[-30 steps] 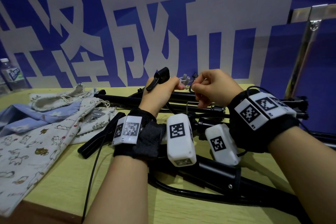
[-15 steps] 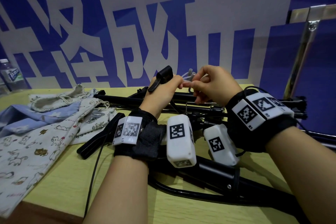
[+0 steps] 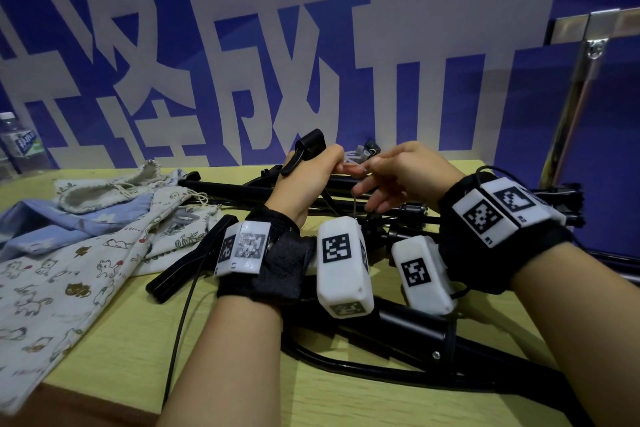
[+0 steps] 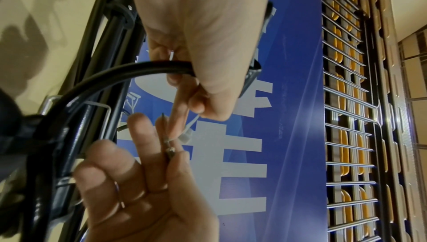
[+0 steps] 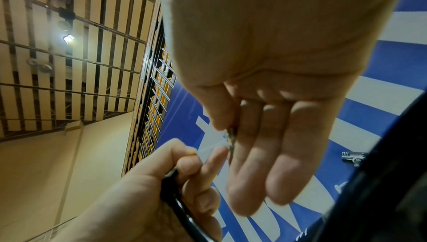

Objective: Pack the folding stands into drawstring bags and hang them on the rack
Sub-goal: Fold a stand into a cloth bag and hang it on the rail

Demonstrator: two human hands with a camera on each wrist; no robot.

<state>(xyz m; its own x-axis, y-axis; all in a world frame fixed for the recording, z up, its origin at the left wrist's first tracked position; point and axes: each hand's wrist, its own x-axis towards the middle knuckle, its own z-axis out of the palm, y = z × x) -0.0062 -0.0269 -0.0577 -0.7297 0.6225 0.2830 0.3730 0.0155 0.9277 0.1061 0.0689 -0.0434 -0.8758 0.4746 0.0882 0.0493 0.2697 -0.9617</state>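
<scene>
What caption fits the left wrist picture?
Left hand grips a curved black cable while right hand pinches a small metal pin.

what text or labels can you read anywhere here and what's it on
"成": large white character on the blue wall banner; the characters beside it are cut off or partly hidden, so not read with certainty.
Water bottle label: white print on blue, too small and blurred to read.
Wrist-band markers: black-and-white square code patterns only, no words.
Drawstring bags: printed cats and plants, no lettering.
Folding stands: no readable label.
</scene>
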